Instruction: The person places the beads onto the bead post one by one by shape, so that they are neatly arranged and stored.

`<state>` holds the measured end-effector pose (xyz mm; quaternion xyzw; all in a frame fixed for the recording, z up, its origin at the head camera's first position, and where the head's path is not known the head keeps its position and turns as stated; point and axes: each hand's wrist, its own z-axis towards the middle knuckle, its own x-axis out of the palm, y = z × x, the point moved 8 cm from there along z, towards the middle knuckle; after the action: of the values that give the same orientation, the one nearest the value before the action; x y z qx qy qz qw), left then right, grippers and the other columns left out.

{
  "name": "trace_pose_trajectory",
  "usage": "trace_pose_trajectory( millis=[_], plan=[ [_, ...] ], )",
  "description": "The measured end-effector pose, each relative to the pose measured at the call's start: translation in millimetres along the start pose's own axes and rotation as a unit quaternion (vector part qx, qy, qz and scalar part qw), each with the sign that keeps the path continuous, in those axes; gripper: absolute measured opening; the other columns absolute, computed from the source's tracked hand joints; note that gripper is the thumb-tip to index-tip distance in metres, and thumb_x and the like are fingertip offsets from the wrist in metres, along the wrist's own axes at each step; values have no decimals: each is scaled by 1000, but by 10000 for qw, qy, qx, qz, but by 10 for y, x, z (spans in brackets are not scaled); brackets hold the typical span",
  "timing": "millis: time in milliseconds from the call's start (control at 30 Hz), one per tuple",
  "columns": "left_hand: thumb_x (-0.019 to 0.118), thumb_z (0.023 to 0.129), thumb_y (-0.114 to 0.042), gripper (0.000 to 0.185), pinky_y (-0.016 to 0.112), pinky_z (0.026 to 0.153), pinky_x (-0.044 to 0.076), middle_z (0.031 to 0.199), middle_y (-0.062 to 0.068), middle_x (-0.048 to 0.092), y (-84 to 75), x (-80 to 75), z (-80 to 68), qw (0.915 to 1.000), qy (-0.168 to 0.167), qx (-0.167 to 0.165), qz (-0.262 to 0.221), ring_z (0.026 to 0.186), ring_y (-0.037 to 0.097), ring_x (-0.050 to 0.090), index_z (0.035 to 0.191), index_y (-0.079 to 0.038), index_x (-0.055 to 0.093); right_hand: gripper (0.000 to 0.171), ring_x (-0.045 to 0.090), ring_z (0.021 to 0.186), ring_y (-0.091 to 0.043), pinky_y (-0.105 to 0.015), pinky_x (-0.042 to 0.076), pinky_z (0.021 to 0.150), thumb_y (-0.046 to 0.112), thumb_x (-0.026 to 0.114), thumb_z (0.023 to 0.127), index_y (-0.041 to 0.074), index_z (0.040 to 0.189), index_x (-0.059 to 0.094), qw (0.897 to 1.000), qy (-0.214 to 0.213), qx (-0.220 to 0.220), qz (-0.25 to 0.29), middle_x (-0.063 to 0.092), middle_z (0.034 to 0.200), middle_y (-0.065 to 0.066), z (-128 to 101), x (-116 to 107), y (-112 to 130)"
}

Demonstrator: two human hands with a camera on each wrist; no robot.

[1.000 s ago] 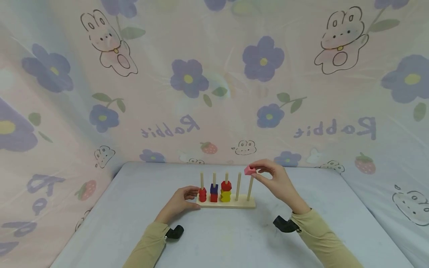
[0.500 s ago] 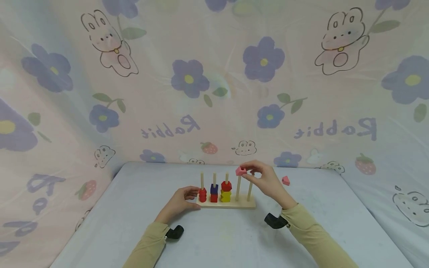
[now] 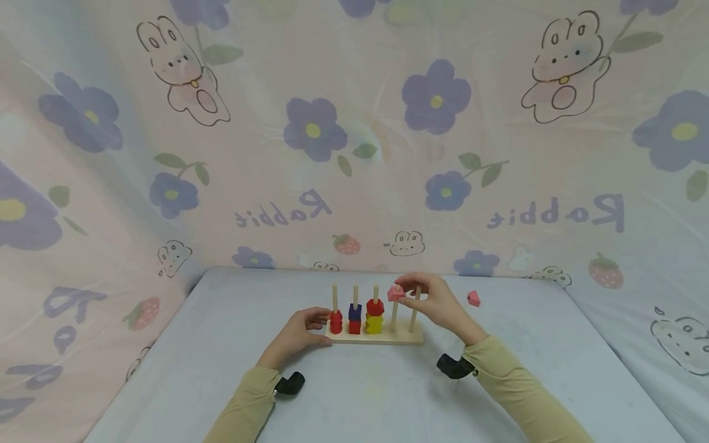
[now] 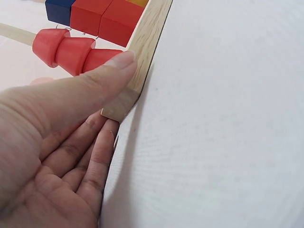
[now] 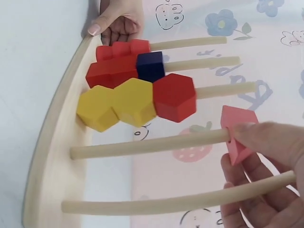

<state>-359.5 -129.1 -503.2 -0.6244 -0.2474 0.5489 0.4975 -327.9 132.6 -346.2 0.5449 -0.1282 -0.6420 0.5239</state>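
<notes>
Pink and small, a triangular block sits at the top of the fourth peg of a wooden peg board in the head view, pinched by the fingertips of the right hand. The left hand rests against the board's left end, its fingers lying fairly straight beside the base. On the first three pegs sit red rings, a blue cube over a red cube, and a red hexagon over yellow hexagons. A second pink block lies on the grey table, well apart to the right.

In the left wrist view the thumb presses on the corner of the wooden base, the other fingers straight and close together under its edge.

In the right wrist view the pink block is threaded on the tip of the fourth peg, with thumb and fingertips pinching it; the fifth peg runs bare below.
</notes>
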Motion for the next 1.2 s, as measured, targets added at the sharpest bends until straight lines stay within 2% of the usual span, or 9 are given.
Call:
trace_pose_trajectory(
  millis=[100, 233, 333, 467, 733, 800, 933, 1067, 1200],
  plan=[
    [83, 72, -2, 64, 47, 94, 47, 118, 14, 60, -13, 7, -2, 10000, -19, 23, -4, 106, 32, 58, 128, 2, 53, 33, 62, 93, -27, -35, 52, 78, 2, 74, 82, 1, 113, 63, 9994, -55, 301, 150, 66, 103, -10, -6, 64, -292],
    [85, 71, -8, 64, 42, 94, 48, 118, 9, 60, -9, -6, -5, 10000, -22, -93, -27, 105, 26, 58, 128, -3, 55, 32, 62, 92, -23, -31, 53, 81, 9, 76, 82, 4, 111, 64, 9962, -89, 713, 486, 66, 102, -6, -47, 196, -680],
    [86, 70, -12, 65, 39, 94, 48, 117, 7, 61, -8, -16, -8, 9999, -6, -125, -81, 106, 24, 58, 127, -6, 57, 29, 62, 90, -24, -34, 53, 82, 9, 77, 81, 2, 106, 66, 9940, -45, 923, 590, 68, 99, -7, -103, 311, -874],
    [85, 71, -10, 64, 41, 95, 47, 118, 10, 60, -33, -16, -19, 9999, 5, -65, -123, 106, 26, 58, 128, -4, 56, 25, 62, 90, -24, -31, 52, 81, 6, 77, 79, 1, 102, 68, 9908, 53, 1175, 673, 68, 96, -7, -177, 451, -1080],
    [81, 73, 0, 60, 50, 96, 45, 117, 17, 59, -219, 2, -81, 9998, -5, 18, -175, 107, 36, 57, 127, 3, 54, 25, 55, 82, -22, -24, 48, 67, 7, 79, 76, 2, 97, 68, 9927, 60, 1092, 507, 64, 88, -5, -264, 584, -1230],
    [82, 73, -1, 60, 47, 95, 46, 117, 15, 60, -206, 0, -74, 9999, -7, 22, -102, 107, 33, 57, 127, 1, 55, 26, 52, 81, -21, -24, 47, 67, 9, 80, 76, 4, 98, 68, 9932, 69, 1079, 432, 62, 88, -4, -276, 596, -1245],
    [85, 71, -7, 63, 41, 94, 48, 117, 9, 61, -79, -7, -29, 10000, -14, -23, -35, 105, 26, 58, 127, -4, 57, 31, 54, 84, -20, -25, 48, 71, 11, 81, 76, 5, 103, 66, 9942, 145, 1013, 322, 64, 92, -3, -285, 594, -1250],
    [86, 69, -11, 65, 39, 94, 48, 117, 8, 61, -8, -13, -11, 9999, 0, -39, -98, 105, 24, 59, 127, -5, 57, 40, 58, 93, -21, -33, 50, 80, 9, 81, 76, 5, 112, 64, 9948, 232, 963, 215, 66, 102, -5, -303, 491, -1249],
    [86, 70, -11, 64, 38, 94, 48, 117, 8, 61, -57, -12, -32, 9999, 2, -115, -36, 105, 24, 59, 127, -5, 56, 45, 59, 101, -27, -43, 50, 86, 7, 79, 77, 3, 118, 61, 9976, 154, 679, -19, 65, 110, -10, -331, 208, -1273]
  ],
)
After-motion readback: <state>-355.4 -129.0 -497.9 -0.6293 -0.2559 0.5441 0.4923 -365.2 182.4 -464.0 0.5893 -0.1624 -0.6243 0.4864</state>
